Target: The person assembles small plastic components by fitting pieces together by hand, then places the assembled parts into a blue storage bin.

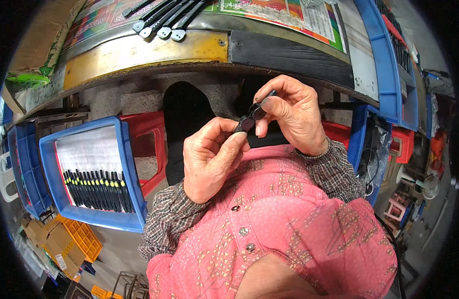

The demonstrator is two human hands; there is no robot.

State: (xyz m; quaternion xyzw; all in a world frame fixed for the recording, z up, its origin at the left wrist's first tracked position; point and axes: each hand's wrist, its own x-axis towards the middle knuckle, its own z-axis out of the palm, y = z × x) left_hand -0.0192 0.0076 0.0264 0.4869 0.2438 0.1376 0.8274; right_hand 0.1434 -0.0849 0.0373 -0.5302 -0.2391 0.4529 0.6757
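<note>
Above my lap, in front of the bench edge, both hands work on a small black part. My left hand pinches a black piece with a round disc end between thumb and fingertips. My right hand is closed around a black piece with a rounded, ring-like end. The two round ends touch or overlap; I cannot tell whether they are joined. Fingers cover much of both pieces. Several long black pieces with grey squared ends lie on the bench top beyond my hands.
The workbench's front edge has a yellow strip and a black strip. At left, a blue tray holds a row of black sticks with yellow-green dots, by a red stool. Blue crates stand at right.
</note>
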